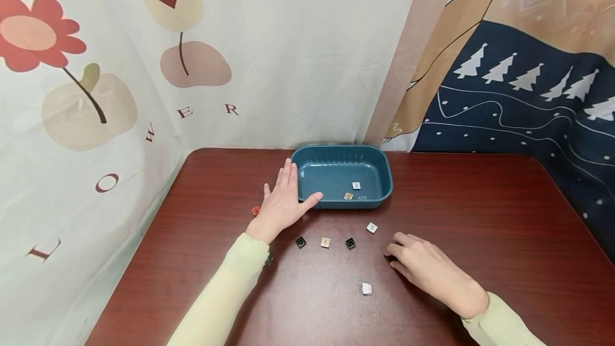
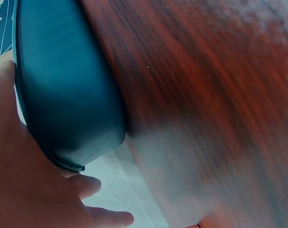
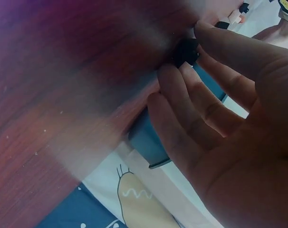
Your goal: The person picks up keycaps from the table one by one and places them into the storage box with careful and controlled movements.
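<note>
A blue plastic tray (image 1: 342,204) stands at the far edge of the table. My left hand (image 1: 283,199) lies along its left end, fingers straight and the thumb reaching over the front rim; the left wrist view has the hand against the rim. To the right, my right hand (image 1: 427,266) is low over the table. A small black keycap (image 3: 186,51) is pinched between its thumb and fingertips, hidden in the head view. Close to that hand are a white keycap (image 1: 372,227), a black keycap (image 1: 350,243) and another white keycap (image 1: 367,289).
A beige keycap (image 1: 325,242) and a second black keycap (image 1: 300,242) lie farther left. A red keycap (image 1: 255,211) sits beside the left hand. Inside the tray are a white keycap (image 1: 356,186) and a beige one (image 1: 348,196). A printed curtain (image 1: 298,68) hangs behind the table.
</note>
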A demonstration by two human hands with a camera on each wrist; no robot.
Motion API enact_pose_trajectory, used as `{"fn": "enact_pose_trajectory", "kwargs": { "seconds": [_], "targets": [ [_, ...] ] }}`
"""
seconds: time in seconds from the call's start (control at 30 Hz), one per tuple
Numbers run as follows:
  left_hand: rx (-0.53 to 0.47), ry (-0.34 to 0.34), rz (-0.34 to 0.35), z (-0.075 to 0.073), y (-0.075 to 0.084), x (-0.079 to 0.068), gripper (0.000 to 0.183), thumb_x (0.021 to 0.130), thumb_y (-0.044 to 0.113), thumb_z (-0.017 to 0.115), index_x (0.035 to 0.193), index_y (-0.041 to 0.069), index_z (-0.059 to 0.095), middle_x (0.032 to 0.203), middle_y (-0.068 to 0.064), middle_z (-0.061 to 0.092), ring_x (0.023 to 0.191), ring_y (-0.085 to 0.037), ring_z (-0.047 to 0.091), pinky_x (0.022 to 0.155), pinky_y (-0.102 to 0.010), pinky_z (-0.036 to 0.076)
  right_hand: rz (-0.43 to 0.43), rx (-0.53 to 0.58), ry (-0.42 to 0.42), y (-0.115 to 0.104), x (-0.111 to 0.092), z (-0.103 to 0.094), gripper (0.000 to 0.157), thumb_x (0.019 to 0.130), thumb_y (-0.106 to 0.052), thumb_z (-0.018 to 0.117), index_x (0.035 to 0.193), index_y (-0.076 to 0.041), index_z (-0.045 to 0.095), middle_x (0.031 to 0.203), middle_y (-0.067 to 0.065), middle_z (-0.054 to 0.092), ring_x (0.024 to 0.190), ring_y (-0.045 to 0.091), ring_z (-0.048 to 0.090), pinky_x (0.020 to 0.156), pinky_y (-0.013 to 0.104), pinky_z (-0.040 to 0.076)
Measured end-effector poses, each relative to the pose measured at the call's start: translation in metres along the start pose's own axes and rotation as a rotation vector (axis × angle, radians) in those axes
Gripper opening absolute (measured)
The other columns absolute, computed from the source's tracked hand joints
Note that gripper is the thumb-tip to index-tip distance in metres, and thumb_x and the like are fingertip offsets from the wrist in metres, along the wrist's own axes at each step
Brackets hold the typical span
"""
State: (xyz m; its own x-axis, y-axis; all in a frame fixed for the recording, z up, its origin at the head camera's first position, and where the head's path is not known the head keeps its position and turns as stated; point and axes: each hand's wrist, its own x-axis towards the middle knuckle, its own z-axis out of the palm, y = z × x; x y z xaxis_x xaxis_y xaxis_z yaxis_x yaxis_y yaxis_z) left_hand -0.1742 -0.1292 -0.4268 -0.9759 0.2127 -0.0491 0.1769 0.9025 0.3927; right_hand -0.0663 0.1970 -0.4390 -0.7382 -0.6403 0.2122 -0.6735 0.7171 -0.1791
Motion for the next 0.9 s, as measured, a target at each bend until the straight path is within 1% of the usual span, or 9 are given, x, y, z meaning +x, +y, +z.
{"fn": "enact_pose_trajectory", "kwargs": {
  "seconds": [0.17, 0.33, 0.5, 0.63, 0.8, 0.9],
  "targets": [
    [-0.002, 0.004, 0.002, -0.001, 0.001, -0.001, 0.111, 0.095, 0.078, 0.045, 0.166, 0.003, 0.003, 0.174, -0.011, -0.004, 0.159, -0.034, 0.010, 0.117, -0.074, 0.015, -0.009, 0.007, 0.005, 0.001, 0.001, 0.000, 0.023, 0.077, -0.002, 0.089, 0.088, -0.015, 0.072, 0.081, -0.007, 0.051, 0.071, 0.014, 0.058, 0.064, 0.031, 0.054],
    [-0.003, 0.003, 0.000, -0.001, 0.001, -0.001, 0.111, 0.095, 0.078, 0.045, 0.166, 0.003, 0.003, 0.174, -0.011, -0.003, 0.159, -0.033, 0.010, 0.117, -0.074, 0.015, -0.005, 0.016, -0.010, 0.002, 0.001, -0.001, 0.024, 0.078, -0.002, 0.088, 0.086, -0.017, 0.071, 0.080, -0.008, 0.050, 0.070, 0.012, 0.057, 0.064, 0.030, 0.053],
    [-0.008, -0.004, -0.005, -0.001, 0.001, -0.001, 0.110, 0.095, 0.077, 0.046, 0.166, 0.004, 0.003, 0.174, -0.010, -0.005, 0.159, -0.032, 0.008, 0.117, -0.073, 0.014, -0.013, 0.049, -0.003, 0.005, 0.002, -0.005, 0.022, 0.079, 0.000, 0.087, 0.088, -0.015, 0.073, 0.082, -0.007, 0.054, 0.071, 0.011, 0.061, 0.063, 0.028, 0.054],
    [-0.003, 0.002, -0.001, 0.000, 0.001, -0.001, 0.110, 0.095, 0.077, 0.046, 0.166, 0.003, 0.004, 0.174, -0.011, -0.004, 0.159, -0.033, 0.009, 0.116, -0.074, 0.014, -0.016, 0.058, 0.061, 0.008, 0.004, -0.010, 0.022, 0.078, 0.000, 0.088, 0.090, -0.013, 0.075, 0.086, -0.005, 0.059, 0.074, 0.011, 0.064, 0.065, 0.028, 0.056],
    [-0.005, -0.002, -0.001, 0.000, 0.001, -0.001, 0.110, 0.096, 0.077, 0.046, 0.166, 0.003, 0.004, 0.174, -0.011, -0.004, 0.159, -0.033, 0.008, 0.117, -0.074, 0.014, -0.030, 0.051, 0.196, 0.011, 0.011, -0.018, 0.026, 0.074, 0.001, 0.091, 0.091, -0.012, 0.075, 0.089, -0.004, 0.061, 0.075, 0.010, 0.063, 0.066, 0.030, 0.057],
    [-0.005, -0.008, -0.004, 0.000, 0.000, -0.001, 0.111, 0.095, 0.078, 0.046, 0.166, 0.004, 0.003, 0.174, -0.010, -0.006, 0.159, -0.033, 0.007, 0.117, -0.074, 0.014, -0.019, 0.053, 0.272, 0.012, 0.017, -0.024, 0.029, 0.073, 0.001, 0.091, 0.093, -0.012, 0.075, 0.092, -0.003, 0.064, 0.077, 0.009, 0.063, 0.067, 0.032, 0.058]
  ]
}}
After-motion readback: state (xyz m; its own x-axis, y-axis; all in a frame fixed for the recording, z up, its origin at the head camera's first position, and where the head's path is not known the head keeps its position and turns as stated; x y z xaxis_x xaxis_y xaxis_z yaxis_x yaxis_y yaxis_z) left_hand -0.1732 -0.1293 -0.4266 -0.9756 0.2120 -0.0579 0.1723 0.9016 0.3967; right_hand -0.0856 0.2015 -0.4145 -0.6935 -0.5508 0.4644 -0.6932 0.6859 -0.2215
